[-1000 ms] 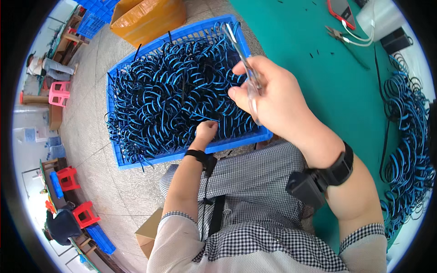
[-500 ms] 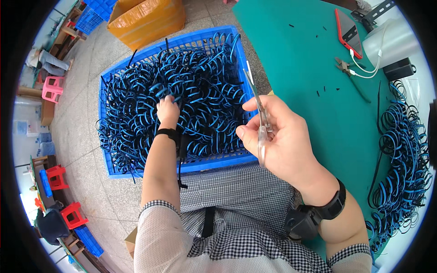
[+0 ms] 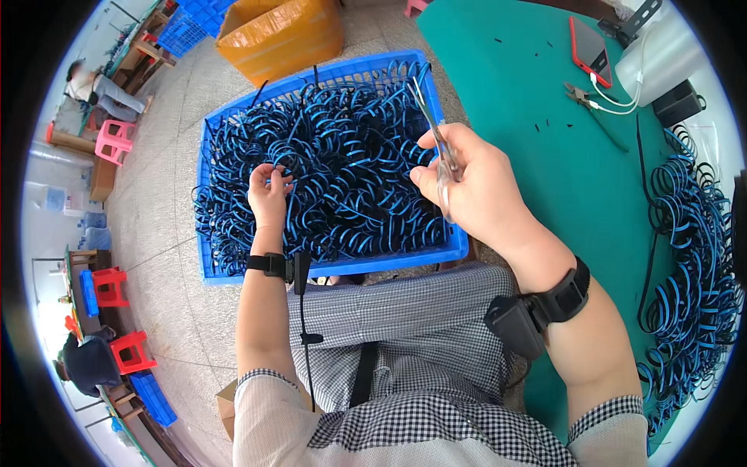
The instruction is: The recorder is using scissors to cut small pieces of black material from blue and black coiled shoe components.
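In the blue plastic crate (image 3: 334, 268) lies a thick tangle of curly blue-and-black coiled strips (image 3: 350, 175). My left hand (image 3: 268, 194) is over the crate's left part, against the coils; its fingers are curved and apart, and I see nothing gripped in them. My right hand (image 3: 482, 183) is raised above the crate's right side and holds a pair of scissors (image 3: 432, 121) with clear handles. The scissors' slim metal blades point up and away, slightly parted at the tips. Both wrists wear black straps with small devices.
To the right, a green table (image 3: 498, 86) bears pliers (image 3: 595, 115), a red-edged phone (image 3: 591, 50) with a white cable, small black scraps and a heap of coiled strips (image 3: 681, 288). An orange-taped carton (image 3: 284, 39) stands behind the crate. Stools and two people are at left.
My left hand has drawn back toward me and its fingers have come apart. The scissors stay in my right hand. The whole view has shifted slightly, with the crate now farther right.
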A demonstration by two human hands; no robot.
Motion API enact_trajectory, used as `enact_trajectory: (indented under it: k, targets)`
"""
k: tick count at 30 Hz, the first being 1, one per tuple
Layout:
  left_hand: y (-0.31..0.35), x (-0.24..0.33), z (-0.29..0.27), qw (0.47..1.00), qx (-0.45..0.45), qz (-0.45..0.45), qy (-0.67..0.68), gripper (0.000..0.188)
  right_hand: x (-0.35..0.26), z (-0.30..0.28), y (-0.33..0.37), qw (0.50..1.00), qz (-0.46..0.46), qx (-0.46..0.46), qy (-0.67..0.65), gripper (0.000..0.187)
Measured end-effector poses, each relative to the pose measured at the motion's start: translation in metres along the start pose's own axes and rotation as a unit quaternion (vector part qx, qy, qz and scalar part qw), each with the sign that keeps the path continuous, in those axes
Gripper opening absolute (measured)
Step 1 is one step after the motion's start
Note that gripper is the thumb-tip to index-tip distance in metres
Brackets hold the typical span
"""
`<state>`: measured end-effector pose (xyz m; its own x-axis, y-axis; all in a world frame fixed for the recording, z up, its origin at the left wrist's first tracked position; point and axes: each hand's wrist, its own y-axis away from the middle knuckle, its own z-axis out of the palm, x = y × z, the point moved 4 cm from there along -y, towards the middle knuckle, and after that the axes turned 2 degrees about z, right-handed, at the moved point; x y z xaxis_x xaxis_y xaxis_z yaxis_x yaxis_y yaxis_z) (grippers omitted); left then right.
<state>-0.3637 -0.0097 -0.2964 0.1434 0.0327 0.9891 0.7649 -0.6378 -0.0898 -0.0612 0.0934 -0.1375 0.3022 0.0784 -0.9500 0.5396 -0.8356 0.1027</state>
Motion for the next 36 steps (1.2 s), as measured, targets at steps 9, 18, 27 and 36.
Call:
enact_trajectory:
  k: [9, 18, 27, 36]
  targets:
    - [0.006, 0.053, -0.039, 0.989, 0.112, 0.066, 0.069, 0.019, 0.005, -0.002, 0.0, 1.0, 0.002, -0.02, -0.006, 0.022]
    - [0.054, -0.089, 0.019, 0.931, -0.06, -0.317, -0.17, 0.087, -0.002, -0.001, 0.003, 0.998, 0.014, -0.048, 0.024, 0.023]
    - [0.016, -0.147, 0.023, 0.801, -0.132, -0.194, -0.55, 0.026, -0.003, 0.004, 0.003, 0.999, -0.003, -0.054, 0.005, 0.023]
    - [0.05, -0.022, 0.011, 0.916, 0.095, 0.064, -0.384, 0.021, -0.003, 0.002, 0.0, 0.999, 0.009, -0.036, -0.014, 0.026]
